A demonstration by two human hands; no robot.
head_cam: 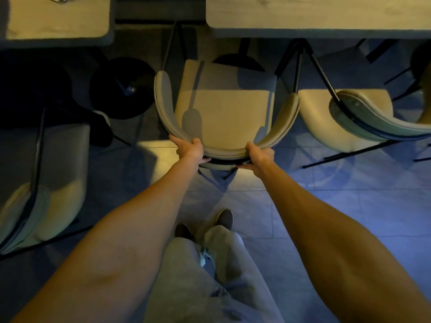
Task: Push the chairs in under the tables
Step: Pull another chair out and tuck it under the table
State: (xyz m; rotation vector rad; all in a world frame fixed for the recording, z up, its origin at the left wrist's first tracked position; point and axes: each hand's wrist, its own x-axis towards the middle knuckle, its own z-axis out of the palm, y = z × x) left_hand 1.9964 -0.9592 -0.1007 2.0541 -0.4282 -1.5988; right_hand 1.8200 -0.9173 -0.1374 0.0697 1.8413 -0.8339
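**Chair gripped at its curved back**

The curved backrest is clasped by the left hand (189, 149) and right hand (259, 157), fingers wrapped over its padded rim. The centre chair (224, 108), smooth beige upholstery on thin black legs, is pointed seat-first toward the wooden table (326, 17), its front edge just beneath. Similar chairs (349, 117) are set alongside.
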